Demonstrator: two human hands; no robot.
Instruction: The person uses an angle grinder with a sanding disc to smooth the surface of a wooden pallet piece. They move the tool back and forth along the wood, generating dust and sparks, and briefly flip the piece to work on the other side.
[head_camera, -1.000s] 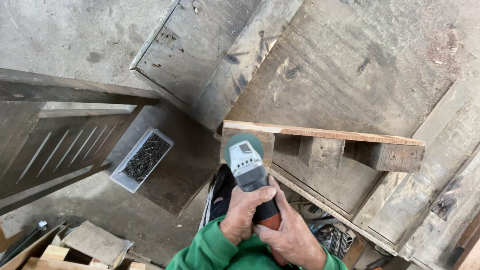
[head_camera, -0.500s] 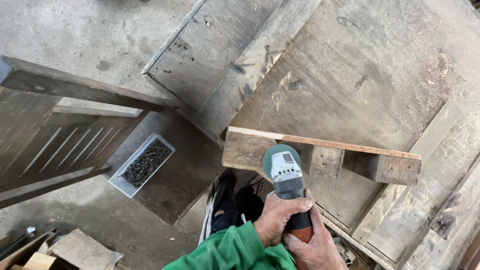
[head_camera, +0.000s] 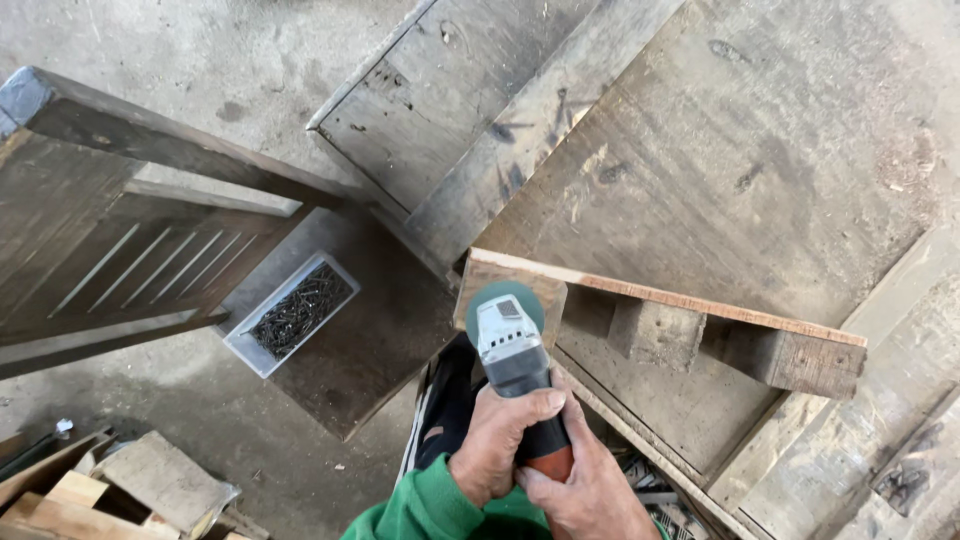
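Green sleeve cuffs frame the bottom edge of my view, and just above them both my hands are wrapped tight round the angle grinder (head_camera: 515, 370). My left hand (head_camera: 500, 440) curls over its dark body; my right hand (head_camera: 585, 490) closes on the orange rear grip, touching the left. The grinder is grey-headed with a greenish disc guard, and its head presses on the near end block of the wooden pallet piece (head_camera: 660, 320), a pale strip with blocks beneath it. Left of the grinder, a metal tray of nails (head_camera: 293, 312) sits on a dark board. Beyond the grinder lie broad weathered planks (head_camera: 740, 150); further left is dusty concrete floor (head_camera: 180, 60).
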